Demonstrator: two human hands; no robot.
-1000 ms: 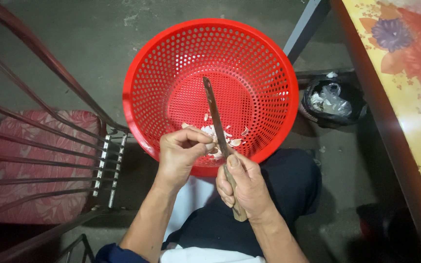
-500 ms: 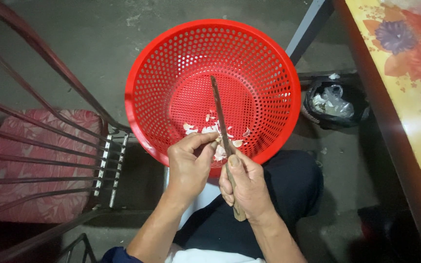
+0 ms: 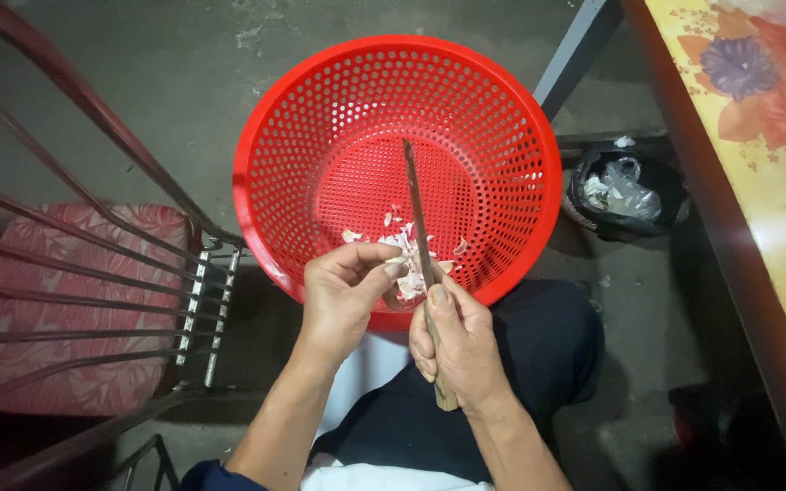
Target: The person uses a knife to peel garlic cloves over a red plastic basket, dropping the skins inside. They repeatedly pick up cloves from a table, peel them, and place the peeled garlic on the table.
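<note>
From the head view, your right hand (image 3: pixel 459 341) was wrapped tight around the knife (image 3: pixel 418 238) while your left hand (image 3: pixel 343 295) pinched a garlic clove (image 3: pixel 408 284) against the blade, over the red basket (image 3: pixel 539 182)'s near edge. Compared to a second back, a few more skins (image 3: pixel 384 238) had dropped in, so the peeling looked to be moving along.

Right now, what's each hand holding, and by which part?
Right hand grips a knife by its wooden handle. Left hand pinches a small pale piece, likely garlic, at its fingertips, over the red basket.

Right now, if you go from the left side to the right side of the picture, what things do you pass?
Chair with a red cushion → red holey basket → small black bin with a bag inside → table with a flowery yellow cover.
</note>
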